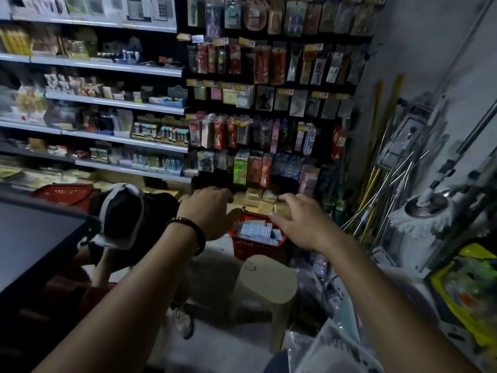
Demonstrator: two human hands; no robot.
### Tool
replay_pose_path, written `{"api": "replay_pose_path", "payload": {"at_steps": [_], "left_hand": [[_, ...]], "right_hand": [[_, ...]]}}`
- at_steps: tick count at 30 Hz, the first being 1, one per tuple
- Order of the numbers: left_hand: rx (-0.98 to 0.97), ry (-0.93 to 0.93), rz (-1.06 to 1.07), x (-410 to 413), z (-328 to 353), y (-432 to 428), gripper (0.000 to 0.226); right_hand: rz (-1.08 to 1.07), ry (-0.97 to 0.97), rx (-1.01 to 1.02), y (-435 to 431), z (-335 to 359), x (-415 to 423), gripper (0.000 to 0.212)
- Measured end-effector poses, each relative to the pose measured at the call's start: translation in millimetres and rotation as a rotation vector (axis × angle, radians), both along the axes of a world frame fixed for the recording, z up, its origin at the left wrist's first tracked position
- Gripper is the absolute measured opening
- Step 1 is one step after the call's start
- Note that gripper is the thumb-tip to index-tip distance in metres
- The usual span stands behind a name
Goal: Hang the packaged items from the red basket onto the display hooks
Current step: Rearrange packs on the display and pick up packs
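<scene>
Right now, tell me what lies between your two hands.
In the head view, the red basket sits between the left hand and the right hand, with pale packaged items in it. Both hands are empty.

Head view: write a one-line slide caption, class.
Open left hand and right hand hover near a red plastic basket of white packaged items, below a black peg wall.

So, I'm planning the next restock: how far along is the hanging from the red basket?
The display wall already carries many hung packets, though I cannot tell which came from this basket. Nothing is in hand yet: the left hand and right hand reach open toward the red basket. Left to do: the basket holds a pile of white packets, all unhung.
</scene>
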State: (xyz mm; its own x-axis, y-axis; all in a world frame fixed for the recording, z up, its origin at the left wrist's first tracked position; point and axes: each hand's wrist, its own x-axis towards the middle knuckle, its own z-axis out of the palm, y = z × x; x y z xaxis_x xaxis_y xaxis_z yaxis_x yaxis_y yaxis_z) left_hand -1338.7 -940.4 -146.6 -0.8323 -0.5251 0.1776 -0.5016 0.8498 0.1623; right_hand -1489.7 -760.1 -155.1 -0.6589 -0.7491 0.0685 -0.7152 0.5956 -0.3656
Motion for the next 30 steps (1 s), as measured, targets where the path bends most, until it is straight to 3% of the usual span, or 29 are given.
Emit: {"api": "replay_pose_path", "payload": {"at_steps": [9,16,24,30], "left_hand": [[0.025,0.002,-0.034,-77,-23,-69,0.043],[0.018,0.000,0.015,-139,-40,-145,0.044],[0.085,0.002,0.138,-260,-61,-277,0.038],[0.069,-0.033,0.107,-382,-55,-341,0.040]], "right_hand": [[-0.063,0.000,-0.021,-55,-9,-65,0.065],[-0.013,0.007,-0.088,-159,-26,-133,0.062],[0.027,-0.049,-0.065,-285,-44,-291,0.071],[0.061,-0.092,-0.048,-352,-44,-411,0.073]]}}
